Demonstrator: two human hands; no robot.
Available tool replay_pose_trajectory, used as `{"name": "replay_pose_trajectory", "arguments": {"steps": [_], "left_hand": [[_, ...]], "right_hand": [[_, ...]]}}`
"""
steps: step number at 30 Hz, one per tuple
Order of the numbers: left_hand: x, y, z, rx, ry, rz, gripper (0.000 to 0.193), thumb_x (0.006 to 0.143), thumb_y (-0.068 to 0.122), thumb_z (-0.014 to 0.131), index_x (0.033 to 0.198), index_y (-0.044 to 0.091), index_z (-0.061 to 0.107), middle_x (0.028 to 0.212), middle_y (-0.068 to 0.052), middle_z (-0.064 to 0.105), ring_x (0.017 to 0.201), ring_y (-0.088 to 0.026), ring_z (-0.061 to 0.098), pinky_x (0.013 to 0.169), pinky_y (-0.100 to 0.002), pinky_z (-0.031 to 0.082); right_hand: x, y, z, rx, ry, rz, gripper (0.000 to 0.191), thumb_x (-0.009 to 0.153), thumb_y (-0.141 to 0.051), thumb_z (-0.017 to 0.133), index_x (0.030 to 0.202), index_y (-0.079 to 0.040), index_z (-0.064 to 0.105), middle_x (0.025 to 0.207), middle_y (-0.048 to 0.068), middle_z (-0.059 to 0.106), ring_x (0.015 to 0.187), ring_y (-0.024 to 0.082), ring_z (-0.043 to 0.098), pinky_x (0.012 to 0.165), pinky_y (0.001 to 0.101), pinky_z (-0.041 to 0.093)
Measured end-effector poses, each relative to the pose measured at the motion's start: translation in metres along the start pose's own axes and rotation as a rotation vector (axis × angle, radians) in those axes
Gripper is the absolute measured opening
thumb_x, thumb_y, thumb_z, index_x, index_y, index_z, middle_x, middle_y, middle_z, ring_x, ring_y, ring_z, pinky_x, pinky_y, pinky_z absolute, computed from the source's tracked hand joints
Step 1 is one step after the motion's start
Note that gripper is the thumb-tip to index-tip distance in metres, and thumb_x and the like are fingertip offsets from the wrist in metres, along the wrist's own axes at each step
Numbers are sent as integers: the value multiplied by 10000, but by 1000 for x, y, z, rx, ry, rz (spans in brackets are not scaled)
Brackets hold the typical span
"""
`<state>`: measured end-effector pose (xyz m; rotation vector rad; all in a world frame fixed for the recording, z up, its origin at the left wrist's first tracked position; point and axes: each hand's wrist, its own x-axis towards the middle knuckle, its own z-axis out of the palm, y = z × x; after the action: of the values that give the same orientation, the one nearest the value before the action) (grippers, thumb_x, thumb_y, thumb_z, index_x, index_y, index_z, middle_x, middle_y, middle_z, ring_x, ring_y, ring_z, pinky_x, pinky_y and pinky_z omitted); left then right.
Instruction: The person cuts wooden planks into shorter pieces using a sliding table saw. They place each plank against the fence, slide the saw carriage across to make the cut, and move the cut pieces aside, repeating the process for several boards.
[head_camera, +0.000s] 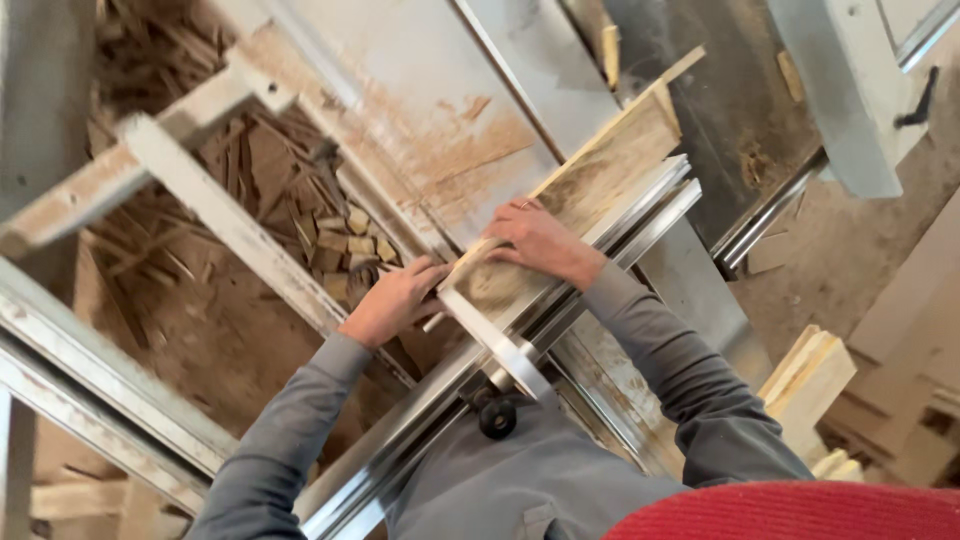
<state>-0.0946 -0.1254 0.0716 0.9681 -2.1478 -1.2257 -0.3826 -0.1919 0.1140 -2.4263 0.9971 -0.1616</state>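
Wood scraps (300, 210) lie in a heap on the sawdusty floor at far left, seen through a pale metal frame (200, 190) w/ a crossbar. Just right of that, the left hand (392, 300) in a grey sleeve is curled at the near end of the board (590, 175), fingers bent against its edge and the end stop (500, 345), gripping it there. The board is a long, rough, pale plank lying flat on the saw table (420, 90), running diagonally away up-right, its long edge against the metal rail (640, 215). The right hand (538, 240) lies palm-down on top of the board, fingers spread and pressing flat, not wrapped round it; a ring shows on one finger. Below the stop, a black knob (497, 418) sits under the rail. Further right, a stack of pale wood pieces (808, 375) sits near the right elbow, well apart from the board. Bottom right, a red edge (800, 512) cuts into view; can't tell what it is.
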Motion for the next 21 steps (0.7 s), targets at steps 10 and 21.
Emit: {"name": "replay_pose_trajectory", "arguments": {"steps": [10,21], "left_hand": [[107,14,-18,106,-124,-85,426,882,264,730,1213,2,671,1062,-195,708,928,-346,708,809,-457,554],[184,10,52,526,-359,-209,504,790,367,833,1041,-9,608,910,-235,719,880,-426,707,758,-517,566]], "right_hand": [[-47,-6,7,-262,278,1,495,892,-346,703,1304,-96,589,1422,99,558,1358,290,512,1198,525,259],[-119,-33,-1,-152,622,9,188,871,-193,761,1016,-84,710,1074,65,694,1131,262,636,1171,504,363]]}}
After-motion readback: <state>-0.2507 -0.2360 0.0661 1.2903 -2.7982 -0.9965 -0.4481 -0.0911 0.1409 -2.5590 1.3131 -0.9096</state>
